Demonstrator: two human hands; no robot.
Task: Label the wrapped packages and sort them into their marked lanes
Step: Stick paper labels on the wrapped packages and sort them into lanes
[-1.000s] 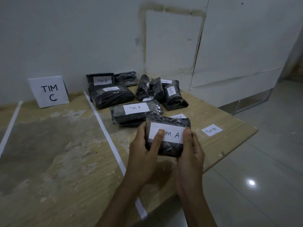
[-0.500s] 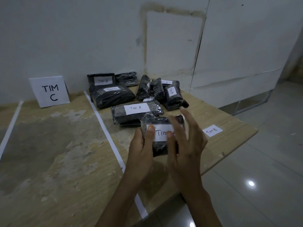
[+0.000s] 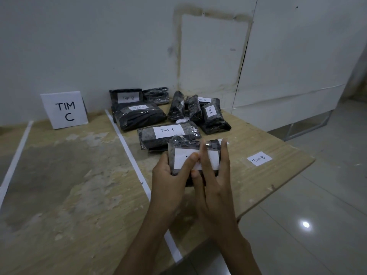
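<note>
White paper lies under our straight right fingers (image 3: pixel 205 155), which rest flat across the label (image 3: pixel 179 160). We judge that they press it down so that it sticks to the plastic wrap. Our right hand (image 3: pixel 215 187) grasps nothing; it only presses. Our left thumb (image 3: pixel 188 162) pins the label from the left. The other fingers of our left hand (image 3: pixel 168 175) curl round the left end of the wrapped package (image 3: pixel 183 144), giving a firm backing against the push. The fingers hide what the label says.

We hold the package over the near part of the table (image 3: pixel 79 195), to the right of the white tape line (image 3: pixel 130 153). We cannot tell whether it touches the wood. Just behind it lies a flat package marked TIM A (image 3: pixel 168 133). Farther back, near the wall, a heap of black packages (image 3: pixel 212 118) carries mixed markings, so we judge that the sorting is yet to be done.

A loose TIM B slip (image 3: pixel 259 158) lies to the right near the table's edge, probably waiting for a package. The TIM C sign (image 3: pixel 64 110) stands against the wall, left of the line, marking that lane.
</note>
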